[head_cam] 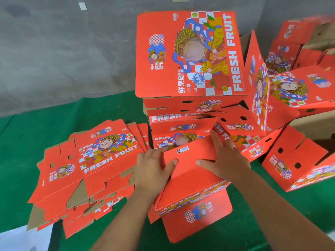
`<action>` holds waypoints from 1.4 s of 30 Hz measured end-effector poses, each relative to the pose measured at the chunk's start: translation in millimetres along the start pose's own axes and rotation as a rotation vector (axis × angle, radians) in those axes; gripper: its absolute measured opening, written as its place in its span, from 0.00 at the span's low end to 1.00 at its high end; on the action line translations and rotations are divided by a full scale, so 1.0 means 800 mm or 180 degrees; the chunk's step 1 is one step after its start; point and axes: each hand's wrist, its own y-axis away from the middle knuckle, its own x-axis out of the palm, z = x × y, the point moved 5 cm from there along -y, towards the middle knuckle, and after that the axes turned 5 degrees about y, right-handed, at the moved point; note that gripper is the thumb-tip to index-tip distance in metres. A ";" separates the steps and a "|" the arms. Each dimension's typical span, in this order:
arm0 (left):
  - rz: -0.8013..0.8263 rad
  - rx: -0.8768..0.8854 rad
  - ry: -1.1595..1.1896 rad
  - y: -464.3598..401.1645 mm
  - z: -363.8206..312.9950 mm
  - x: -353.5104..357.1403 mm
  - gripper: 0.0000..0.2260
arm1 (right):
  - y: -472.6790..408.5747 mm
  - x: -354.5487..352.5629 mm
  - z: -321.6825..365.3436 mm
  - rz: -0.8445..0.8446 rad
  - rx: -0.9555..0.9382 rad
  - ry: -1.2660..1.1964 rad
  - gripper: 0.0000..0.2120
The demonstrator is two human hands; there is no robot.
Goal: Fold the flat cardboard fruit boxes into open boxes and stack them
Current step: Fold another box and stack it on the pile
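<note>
Half-folded red fruit box (192, 180): light, stiff corrugated card, pressed flat-fingered by left hand (154, 171) and right hand (226, 160); best held at creased edges.

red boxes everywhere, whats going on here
A person is folding printed cardboard fruit boxes on a green table. Both the left hand and the right hand press with straight fingers on the red flaps of a half-formed box in front of them. A pile of flat boxes waits to the left, and a stack of folded boxes stands behind.
</note>
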 end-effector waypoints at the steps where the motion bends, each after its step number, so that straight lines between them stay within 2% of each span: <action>1: -0.0252 -0.0104 0.0611 0.000 0.001 -0.008 0.22 | 0.000 -0.002 -0.006 0.0002 0.0034 -0.0313 0.52; 2: -0.0478 -0.0445 0.1052 0.001 0.008 -0.011 0.23 | 0.001 -0.005 -0.012 -0.0003 0.0090 -0.0704 0.49; 3: -0.0571 -0.1042 0.1395 0.005 0.019 -0.011 0.26 | 0.003 -0.009 -0.017 -0.0021 0.0122 -0.1137 0.46; 4: -0.0426 -0.1896 0.1852 0.014 0.031 -0.006 0.30 | 0.005 -0.014 -0.021 -0.0069 0.0125 -0.1564 0.42; 6: 0.0491 -0.3373 0.3477 0.040 0.033 0.015 0.31 | 0.016 -0.023 -0.026 -0.0300 0.0188 -0.2207 0.33; 7: 0.0850 -0.3706 0.4018 0.051 0.026 0.016 0.30 | 0.023 -0.027 -0.028 -0.0407 0.0278 -0.2370 0.32; 8: 0.0957 -0.3801 0.4181 0.057 0.023 0.011 0.27 | 0.030 -0.030 -0.030 -0.0502 0.0357 -0.2417 0.33; 10: 0.0880 -0.3584 0.4227 0.059 0.018 0.005 0.17 | 0.043 -0.035 -0.037 -0.0681 0.0506 -0.2359 0.35; 12: 0.0919 -0.3294 0.4432 0.060 0.006 -0.001 0.11 | 0.055 -0.043 -0.052 -0.0811 0.0724 -0.2547 0.36; 16: 0.1005 -0.2810 0.4882 0.074 0.000 -0.013 0.16 | 0.076 -0.056 -0.077 -0.0128 0.0927 -0.2955 0.42; 18: 0.0729 -0.2677 0.5026 0.076 0.006 -0.016 0.23 | 0.083 -0.051 -0.085 0.0161 0.0991 -0.2894 0.35; 19: 0.0841 -0.2642 0.5007 0.077 0.004 -0.014 0.20 | 0.086 -0.045 -0.087 0.0218 0.0944 -0.2768 0.29; 21: 0.1309 -0.2777 0.4649 0.087 -0.002 -0.004 0.15 | 0.092 -0.027 -0.093 0.0228 0.0760 -0.2540 0.17; 24: 0.1832 -0.2961 0.4170 0.108 -0.004 0.014 0.15 | 0.111 -0.004 -0.105 0.0379 0.0375 -0.2226 0.08; 26: 0.1748 -0.3009 0.4081 0.123 0.006 0.028 0.17 | 0.127 0.013 -0.117 0.0563 0.0305 -0.2235 0.10; 29: 0.1118 -0.2889 0.4014 0.137 0.027 0.041 0.21 | 0.147 0.042 -0.122 0.0485 0.0539 -0.2618 0.18; 31: 0.0878 -0.2502 0.3765 0.146 0.033 0.042 0.23 | 0.158 0.061 -0.125 0.0302 0.0876 -0.2821 0.16; 32: 0.0917 -0.2249 0.3558 0.150 0.032 0.042 0.23 | 0.163 0.067 -0.128 0.0212 0.1014 -0.2928 0.16; 36: 0.1463 -0.1209 0.2538 0.162 0.024 0.047 0.15 | 0.180 0.073 -0.140 0.0127 0.0888 -0.3096 0.14; 38: 0.1606 -0.0837 0.1957 0.165 0.022 0.045 0.15 | 0.188 0.078 -0.149 0.0038 0.1022 -0.3088 0.15; 40: 0.1618 -0.0594 0.1783 0.171 0.018 0.044 0.13 | 0.197 0.092 -0.162 -0.0044 0.1268 -0.2895 0.17; 42: 0.1330 -0.0544 0.1886 0.176 0.007 0.039 0.13 | 0.208 0.098 -0.165 -0.0167 0.1334 -0.2928 0.18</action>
